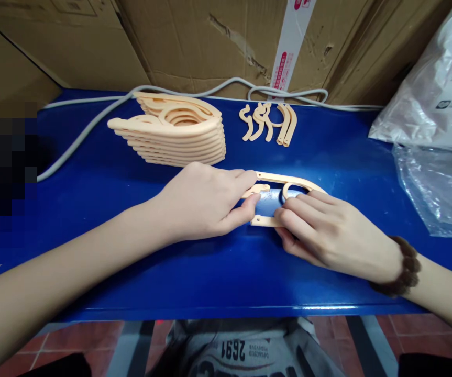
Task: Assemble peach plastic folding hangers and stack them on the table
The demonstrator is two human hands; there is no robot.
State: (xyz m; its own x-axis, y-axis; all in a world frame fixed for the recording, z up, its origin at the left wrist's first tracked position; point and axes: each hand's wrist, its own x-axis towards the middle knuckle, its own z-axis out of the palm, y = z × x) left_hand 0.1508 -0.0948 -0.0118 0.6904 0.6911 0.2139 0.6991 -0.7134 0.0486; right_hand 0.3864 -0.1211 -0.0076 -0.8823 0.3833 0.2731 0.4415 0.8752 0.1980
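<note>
My left hand (210, 201) is closed on a small cream plastic hook piece (261, 188), pinched between thumb and fingers. Just right of it, my right hand (320, 228) grips a cream curved plastic frame (267, 221) with two arms and a ring; its far end is hidden under the hand. The hook piece lies between the frame's two open ends; whether they touch cannot be made out. Behind my left hand stands a stack of cream plastic frames (174, 139). Several loose cream hooks and curved arms (267, 123) lie at the back centre.
A white cable (88, 133) runs along the back of the blue table (194, 283). Cardboard boxes (210, 47) stand behind it. Clear plastic bags (433, 110) lie at the right. Below the front edge is a printed grey bag (245, 351).
</note>
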